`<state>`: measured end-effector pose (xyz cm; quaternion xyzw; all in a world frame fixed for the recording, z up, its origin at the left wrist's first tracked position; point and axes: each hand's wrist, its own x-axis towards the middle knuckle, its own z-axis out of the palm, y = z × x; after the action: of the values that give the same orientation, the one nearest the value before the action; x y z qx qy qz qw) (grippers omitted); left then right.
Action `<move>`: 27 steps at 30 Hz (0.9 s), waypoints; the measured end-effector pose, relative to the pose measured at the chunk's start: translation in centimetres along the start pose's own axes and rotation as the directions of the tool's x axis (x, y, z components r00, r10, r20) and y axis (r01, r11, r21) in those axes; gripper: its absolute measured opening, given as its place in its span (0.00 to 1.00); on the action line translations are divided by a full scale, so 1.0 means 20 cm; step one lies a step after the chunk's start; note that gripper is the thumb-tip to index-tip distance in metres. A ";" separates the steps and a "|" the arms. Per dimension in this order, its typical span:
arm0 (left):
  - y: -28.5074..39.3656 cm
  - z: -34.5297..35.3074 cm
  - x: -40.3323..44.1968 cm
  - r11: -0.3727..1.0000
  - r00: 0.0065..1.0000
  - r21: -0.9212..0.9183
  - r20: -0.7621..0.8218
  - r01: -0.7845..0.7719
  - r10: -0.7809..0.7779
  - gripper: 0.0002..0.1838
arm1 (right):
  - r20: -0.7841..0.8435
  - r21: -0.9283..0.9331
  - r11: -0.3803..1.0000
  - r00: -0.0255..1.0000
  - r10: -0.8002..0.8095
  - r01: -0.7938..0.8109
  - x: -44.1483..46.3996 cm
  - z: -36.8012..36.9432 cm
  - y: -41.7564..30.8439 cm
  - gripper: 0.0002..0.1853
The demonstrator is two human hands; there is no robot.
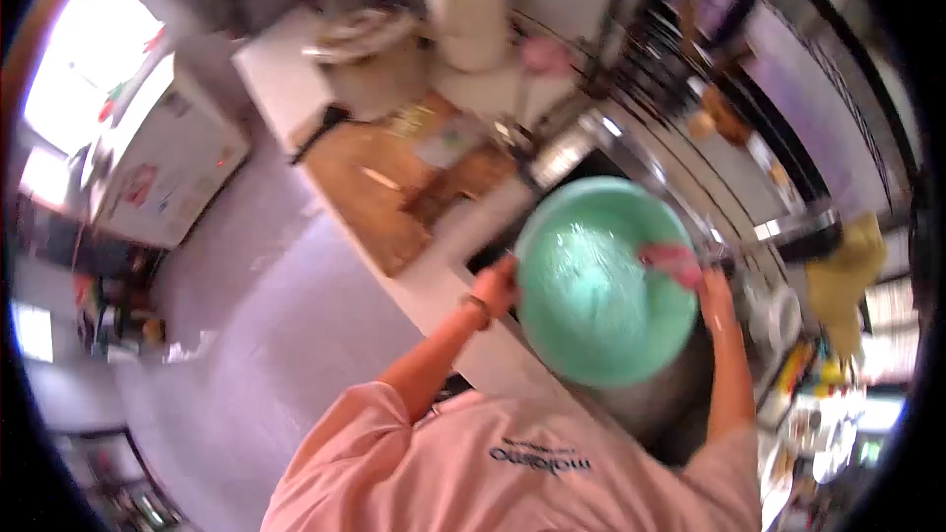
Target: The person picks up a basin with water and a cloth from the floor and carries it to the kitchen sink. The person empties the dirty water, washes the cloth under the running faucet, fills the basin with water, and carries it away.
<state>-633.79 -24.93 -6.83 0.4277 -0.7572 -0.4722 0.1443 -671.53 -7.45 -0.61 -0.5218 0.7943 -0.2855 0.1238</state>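
A large green basin [552,335] with water in it is tilted over the sink area, in front of my body. My left hand [496,286] is closed on the basin's left rim. On the right side my right hand [711,288] is at the rim, beside a pink cloth-like item [672,262] that hangs over the inside wall. Motion blur hides the fingertips of my right hand, but it appears wrapped round the rim and the pink item.
Left of the basin, a wooden cutting board [365,199] lies on the counter [443,310] with a brown cleaver-like item and chopped food on it. Behind stand a lidded pot [374,74] and a white canister [466,10]. A dish rack [650,69] is at the back right.
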 end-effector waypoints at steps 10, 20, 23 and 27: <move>0.06 -0.05 -0.03 0.996 0.997 -0.064 -0.054 -0.057 0.053 0.19 | 0.637 0.120 0.946 0.755 0.158 -0.300 -0.59 0.31 -0.70 0.10; 0.09 -0.06 -0.04 0.999 0.998 -0.033 -0.055 0.028 -0.030 0.23 | 0.378 0.640 0.744 0.922 -0.087 -0.192 0.05 0.78 -0.99 0.09; 0.08 -0.03 -0.04 0.996 0.998 -0.091 -0.062 -0.022 0.017 0.22 | 0.440 0.568 0.720 0.886 0.144 -0.399 0.07 0.69 -0.78 0.09; 0.04 0.09 0.01 0.998 0.978 0.067 -0.206 -0.021 0.035 0.24 | 0.633 0.417 0.615 0.700 0.332 -0.669 -0.06 0.67 -0.14 0.15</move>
<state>-635.43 -23.90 -7.06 0.4683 -0.7588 -0.3983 0.2149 -662.31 -11.59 -9.80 -0.2509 0.7101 -0.3374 0.5647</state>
